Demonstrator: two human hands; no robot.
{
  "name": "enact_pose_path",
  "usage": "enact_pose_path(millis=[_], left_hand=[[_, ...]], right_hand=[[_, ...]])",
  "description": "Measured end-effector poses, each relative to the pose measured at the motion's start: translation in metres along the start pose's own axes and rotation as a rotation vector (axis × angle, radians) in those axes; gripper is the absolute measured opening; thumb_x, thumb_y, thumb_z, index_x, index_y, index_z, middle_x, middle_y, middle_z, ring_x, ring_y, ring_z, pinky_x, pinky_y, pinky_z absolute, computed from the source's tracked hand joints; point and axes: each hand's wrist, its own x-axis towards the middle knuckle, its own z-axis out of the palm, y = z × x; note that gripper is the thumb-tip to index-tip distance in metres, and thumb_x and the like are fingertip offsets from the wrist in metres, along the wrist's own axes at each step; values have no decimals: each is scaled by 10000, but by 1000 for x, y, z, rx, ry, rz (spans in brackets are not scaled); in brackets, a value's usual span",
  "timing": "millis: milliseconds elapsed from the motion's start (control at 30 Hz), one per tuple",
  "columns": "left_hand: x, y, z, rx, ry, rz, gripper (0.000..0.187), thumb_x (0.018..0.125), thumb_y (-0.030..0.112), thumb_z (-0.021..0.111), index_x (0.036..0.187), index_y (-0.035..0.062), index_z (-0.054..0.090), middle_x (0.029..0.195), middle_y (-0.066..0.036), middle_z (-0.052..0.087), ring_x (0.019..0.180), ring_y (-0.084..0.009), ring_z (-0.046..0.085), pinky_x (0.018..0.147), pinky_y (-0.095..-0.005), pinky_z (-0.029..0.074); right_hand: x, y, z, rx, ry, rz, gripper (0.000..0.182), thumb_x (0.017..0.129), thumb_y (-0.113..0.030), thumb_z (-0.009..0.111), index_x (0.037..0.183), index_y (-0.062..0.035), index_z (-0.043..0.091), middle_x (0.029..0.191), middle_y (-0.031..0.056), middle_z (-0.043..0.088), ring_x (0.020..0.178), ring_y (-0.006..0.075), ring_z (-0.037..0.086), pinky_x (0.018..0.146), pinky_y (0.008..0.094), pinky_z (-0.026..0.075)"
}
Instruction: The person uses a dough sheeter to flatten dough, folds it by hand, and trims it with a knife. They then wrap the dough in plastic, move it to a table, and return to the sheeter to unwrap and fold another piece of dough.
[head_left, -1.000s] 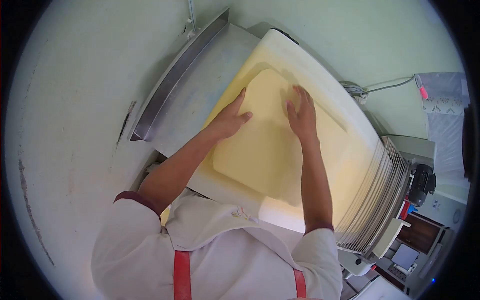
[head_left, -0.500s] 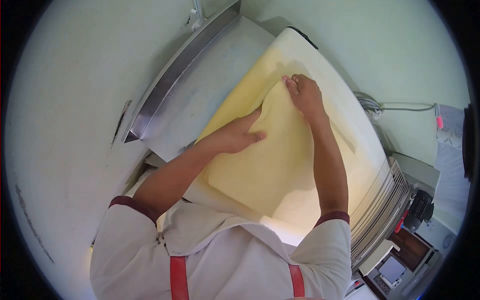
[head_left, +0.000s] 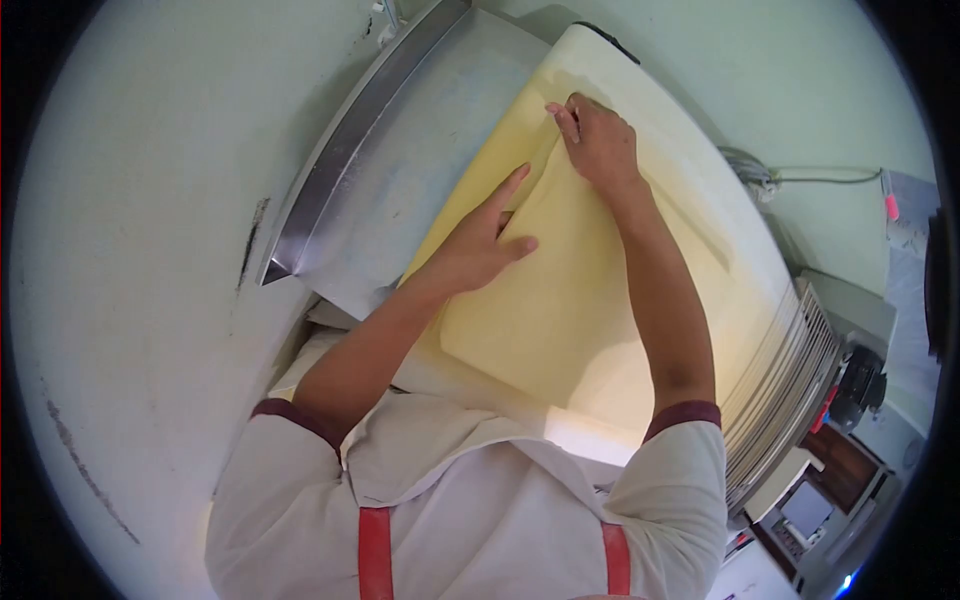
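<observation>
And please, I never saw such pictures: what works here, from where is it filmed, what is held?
There is no robot: these are a person's two bare hands. Every picture comes from one camera on the person's head, looking forward and down. A pale yellow sheet, perhaps dough, lies on a light surface. The right hand grips its far end; the left hand is open at its left edge. To the left is a metal tray; at the right, a wire grille.

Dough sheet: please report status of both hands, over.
Right hand closed on far corner. Left hand open at left edge. Dough sheet lying on belt. No obstruction visible.
</observation>
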Motion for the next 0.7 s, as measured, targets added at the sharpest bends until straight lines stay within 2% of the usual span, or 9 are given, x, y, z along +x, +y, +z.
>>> enact_pose_path(millis=[67,133,167,200,267,500,600,633,700], left_hand=[[-33,-7,-5,-150,-14,-66,746,892,-3,589,1504,33,163,1412,-164,448,1253,-175,465,1030,-247,343],[-65,-31,-8,-263,31,-7,722,903,-11,573,1504,34,174,1387,-144,476,1198,-147,499,995,-222,362],[-76,-48,-4,-216,69,44,704,906,3,578,1501,64,207,1267,-100,527,1102,-130,529,932,-226,395],[-88,-67,0,-172,110,95,687,909,17,584,1499,94,241,1147,-56,577,1006,-112,559,870,-229,428],[-112,-82,8,-44,185,111,651,917,44,590,1490,112,290,1012,-6,634,906,-95,592,809,-229,461],[-141,-87,-10,185,264,91,487,933,104,591,1386,15,439,1008,-14,655,919,-105,602,854,-244,468],[-118,-59,-45,49,439,112,366,924,88,585,1269,-22,531,1069,-53,648,992,-134,597,912,-272,460],[-101,-46,-48,62,395,109,366,921,95,587,1260,-31,531,1105,-76,636,1025,-145,590,933,-279,449],[-68,-24,-39,112,336,79,369,915,111,595,1243,-46,532,1150,-107,617,1061,-162,580,950,-285,439]], right_hand=[[-11,6,11,12,201,-110,533,944,-488,466,1187,-18,529,1194,189,579,1164,359,522,947,499,400],[-37,-7,25,-147,260,-171,648,936,-529,446,1328,-16,407,1348,207,446,1298,370,380,1045,530,298],[-49,-15,29,-230,286,-203,717,931,-550,437,1399,-14,346,1424,215,380,1365,375,309,1094,545,247],[-56,-19,28,-230,124,-159,799,928,-596,384,1479,-45,210,1509,234,237,1430,365,175,1143,562,129],[-53,-23,31,-256,148,-116,778,936,-583,378,1484,-58,213,1525,220,217,1435,364,159,1147,550,130],[-78,-50,56,-243,288,3,810,932,-593,367,1481,-21,204,1520,262,197,1436,371,154,1149,555,104],[-152,-88,52,207,14,-242,819,920,-544,451,1483,-9,192,1520,272,188,1442,372,127,1161,518,77],[-180,-95,46,413,-55,-336,822,912,-528,482,1486,-15,192,1523,263,188,1443,371,123,1164,505,70],[-235,-74,16,416,44,-187,812,903,-479,529,1490,-32,191,1529,243,192,1444,367,124,1166,493,78]])
